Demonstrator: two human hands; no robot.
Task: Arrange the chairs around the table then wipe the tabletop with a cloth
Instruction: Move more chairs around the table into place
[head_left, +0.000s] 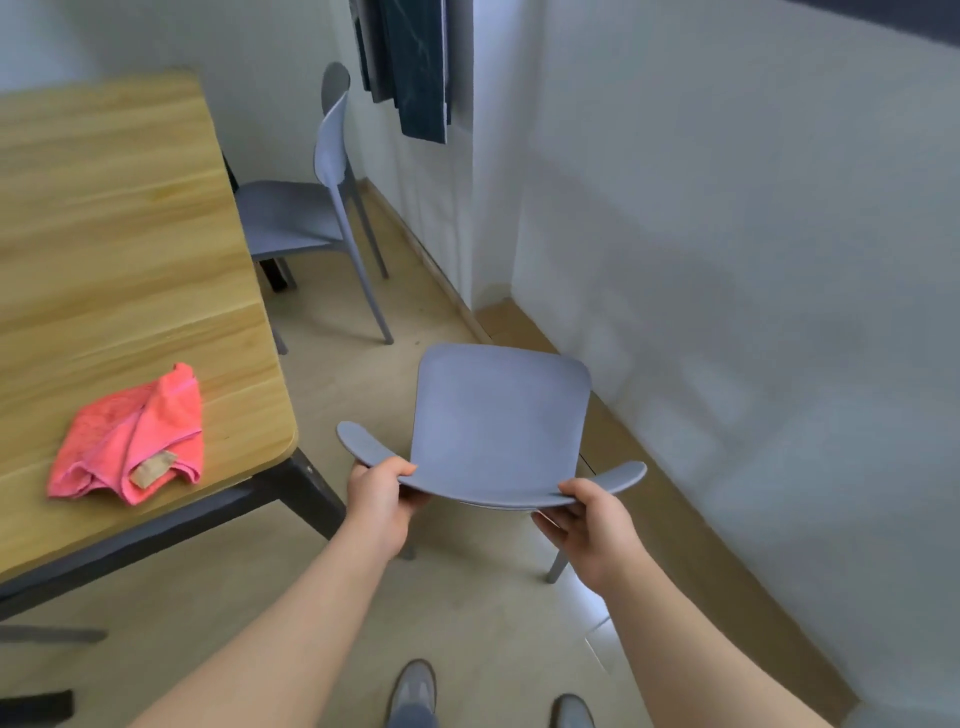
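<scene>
Gripping the curved top rail of the near chair (498, 415) from behind gives the person control for steering it toward the desk (104, 234), which stands just to its left; the chair is not yet tucked in. The left hand (384, 493) clasps the rail left of centre, thumb on top and fingers wrapped beneath. The right hand (587, 519) holds the right part the same way, thumb over the edge. Both forearms reach forward and down, roughly parallel. A second chair (301, 218) sits against the desk's far side. The pink cloth (130, 436) lies crumpled near the desk's near corner, untouched, likely waiting for the wiping step.
</scene>
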